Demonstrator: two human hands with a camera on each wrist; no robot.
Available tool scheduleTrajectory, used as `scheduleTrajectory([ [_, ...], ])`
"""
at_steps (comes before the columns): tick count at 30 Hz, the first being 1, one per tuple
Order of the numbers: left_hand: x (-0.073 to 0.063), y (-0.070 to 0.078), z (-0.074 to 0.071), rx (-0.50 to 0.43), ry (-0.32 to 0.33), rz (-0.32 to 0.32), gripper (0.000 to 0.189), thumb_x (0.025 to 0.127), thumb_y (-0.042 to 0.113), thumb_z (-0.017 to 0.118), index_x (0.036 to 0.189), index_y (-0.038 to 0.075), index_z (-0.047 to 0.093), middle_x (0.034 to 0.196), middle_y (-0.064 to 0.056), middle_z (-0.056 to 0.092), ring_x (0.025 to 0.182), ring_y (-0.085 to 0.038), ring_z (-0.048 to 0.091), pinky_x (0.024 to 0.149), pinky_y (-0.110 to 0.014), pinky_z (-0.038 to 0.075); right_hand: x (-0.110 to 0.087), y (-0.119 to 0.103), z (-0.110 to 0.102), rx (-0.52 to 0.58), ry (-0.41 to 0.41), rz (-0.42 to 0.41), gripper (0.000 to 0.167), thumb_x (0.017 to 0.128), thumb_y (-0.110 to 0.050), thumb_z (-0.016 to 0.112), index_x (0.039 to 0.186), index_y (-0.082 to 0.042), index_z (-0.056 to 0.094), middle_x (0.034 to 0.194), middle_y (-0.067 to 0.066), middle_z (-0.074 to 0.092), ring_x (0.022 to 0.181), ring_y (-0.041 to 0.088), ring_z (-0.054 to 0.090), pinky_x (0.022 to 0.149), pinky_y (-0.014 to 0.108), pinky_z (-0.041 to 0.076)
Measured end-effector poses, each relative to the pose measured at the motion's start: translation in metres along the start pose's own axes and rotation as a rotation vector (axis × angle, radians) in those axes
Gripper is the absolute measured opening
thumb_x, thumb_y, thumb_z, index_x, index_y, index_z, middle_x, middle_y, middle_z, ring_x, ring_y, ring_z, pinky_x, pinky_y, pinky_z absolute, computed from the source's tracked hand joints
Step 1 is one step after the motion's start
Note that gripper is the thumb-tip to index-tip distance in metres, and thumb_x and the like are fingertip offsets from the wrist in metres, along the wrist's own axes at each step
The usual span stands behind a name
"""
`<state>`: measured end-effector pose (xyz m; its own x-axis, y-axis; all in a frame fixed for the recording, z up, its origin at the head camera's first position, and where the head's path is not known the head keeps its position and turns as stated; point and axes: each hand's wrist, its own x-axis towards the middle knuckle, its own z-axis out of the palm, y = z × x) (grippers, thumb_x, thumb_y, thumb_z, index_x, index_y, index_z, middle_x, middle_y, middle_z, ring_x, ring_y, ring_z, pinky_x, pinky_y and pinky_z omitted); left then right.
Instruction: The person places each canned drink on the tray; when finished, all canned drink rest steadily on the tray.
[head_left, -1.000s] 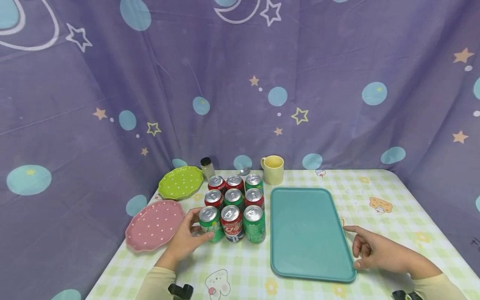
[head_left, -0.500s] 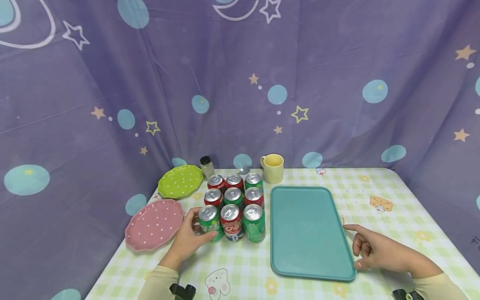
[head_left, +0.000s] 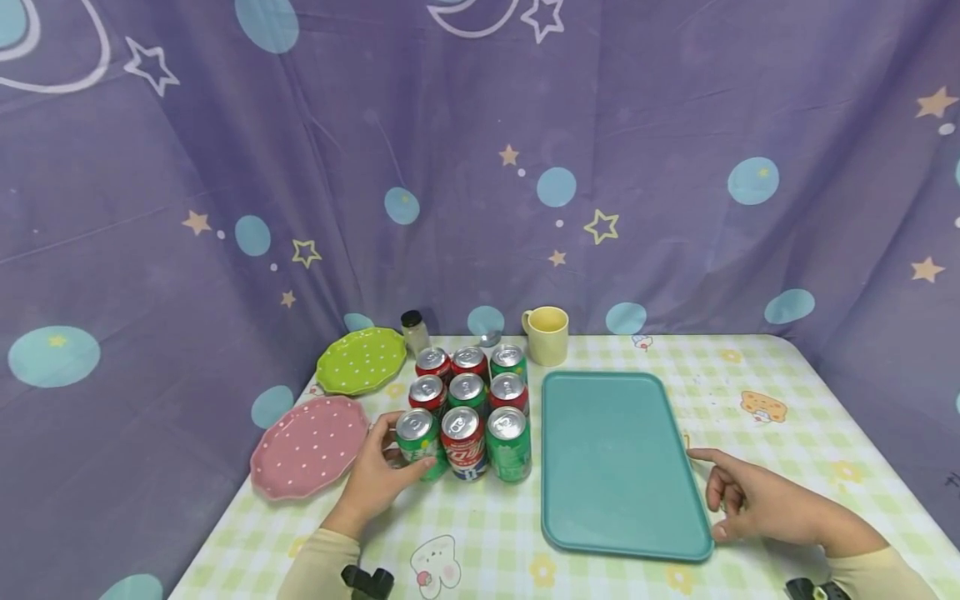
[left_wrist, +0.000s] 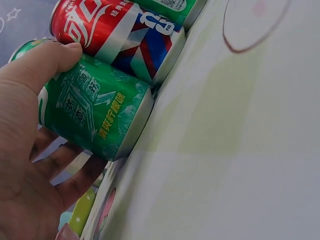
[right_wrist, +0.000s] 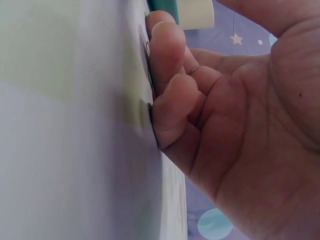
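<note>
Several soda cans stand upright in a tight block of three rows. My left hand (head_left: 375, 473) grips the green soda can (left_wrist: 95, 105) at the block's front left corner, thumb across its near side and fingers round its far left side. Beside that can stands a red soda can (head_left: 463, 446), with another green can (head_left: 509, 450) to its right. A flat teal tray (head_left: 618, 467) lies to the right of the block. My right hand (head_left: 765, 504) rests at the tray's right edge, index finger stretched to the rim, thumb near the front corner and the other fingers bent on the tablecloth.
A pink dotted plate (head_left: 309, 450) and a green dotted plate (head_left: 362, 361) lie at the left edge. Behind the cans are a black-lidded jar (head_left: 415, 335), a spoon (head_left: 490, 339) and a yellow mug (head_left: 547, 337). A purple curtain (head_left: 480, 150) hangs behind the table.
The green can in my left hand has shifted very slightly left, and the thumb has slid a little across its front. The right hand and tray stay in place.
</note>
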<state>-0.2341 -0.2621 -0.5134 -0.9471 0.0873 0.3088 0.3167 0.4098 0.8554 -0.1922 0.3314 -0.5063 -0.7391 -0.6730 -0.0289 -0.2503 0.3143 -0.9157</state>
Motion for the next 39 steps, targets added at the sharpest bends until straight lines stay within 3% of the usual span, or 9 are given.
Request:
scheduleTrajectory([
  [10, -0.005, 0.007, -0.011, 0.012, 0.004, -0.016, 0.075, 0.074, 0.020, 0.098, 0.137, 0.022, 0.057, 0.124, -0.002, 0.064, 0.109, -0.025, 0.065, 0.087, -0.035, 0.060, -0.001, 0.002, 0.001, -0.035, 0.013, -0.017, 0.101, 0.087, -0.010, 0.085, 0.159, 0.012, 0.018, 0.099, 0.017, 0.057, 0.071, 0.015, 0.054, 0.058, 0.032, 0.049],
  [18, -0.006, 0.020, -0.025, 0.114, 0.096, 0.027, 0.076, 0.074, 0.020, 0.098, 0.138, 0.016, 0.057, 0.121, 0.000, 0.066, 0.107, -0.021, 0.064, 0.088, -0.031, 0.059, 0.000, 0.001, 0.003, -0.032, 0.012, -0.005, 0.102, 0.086, -0.010, 0.086, 0.159, 0.012, 0.017, 0.099, 0.018, 0.057, 0.071, 0.014, 0.053, 0.058, 0.033, 0.049],
  [27, -0.008, 0.060, -0.046, 0.204, 0.206, 0.115, 0.079, 0.072, 0.013, 0.098, 0.139, 0.016, 0.057, 0.123, 0.005, 0.067, 0.110, -0.012, 0.062, 0.088, -0.020, 0.052, 0.001, -0.001, 0.004, -0.030, 0.004, 0.002, 0.103, 0.086, -0.010, 0.086, 0.159, 0.012, 0.016, 0.098, 0.018, 0.056, 0.070, 0.012, 0.052, 0.057, 0.033, 0.047],
  [33, -0.003, 0.095, -0.049, 0.142, 0.246, 0.146, 0.078, 0.073, 0.005, 0.096, 0.139, 0.011, 0.056, 0.125, 0.001, 0.067, 0.112, -0.011, 0.062, 0.090, -0.019, 0.051, 0.001, -0.001, 0.003, -0.020, 0.000, 0.020, 0.104, 0.086, -0.009, 0.085, 0.160, 0.011, 0.015, 0.097, 0.019, 0.055, 0.070, 0.011, 0.051, 0.056, 0.034, 0.045],
  [39, 0.011, 0.131, -0.037, 0.044, 0.223, 0.217, 0.076, 0.074, 0.003, 0.096, 0.138, 0.010, 0.057, 0.125, 0.001, 0.066, 0.114, -0.014, 0.062, 0.093, -0.023, 0.050, 0.000, 0.001, 0.000, -0.041, 0.009, 0.002, 0.103, 0.086, -0.010, 0.086, 0.160, 0.011, 0.016, 0.093, 0.016, 0.056, 0.069, 0.011, 0.049, 0.055, 0.035, 0.043],
])
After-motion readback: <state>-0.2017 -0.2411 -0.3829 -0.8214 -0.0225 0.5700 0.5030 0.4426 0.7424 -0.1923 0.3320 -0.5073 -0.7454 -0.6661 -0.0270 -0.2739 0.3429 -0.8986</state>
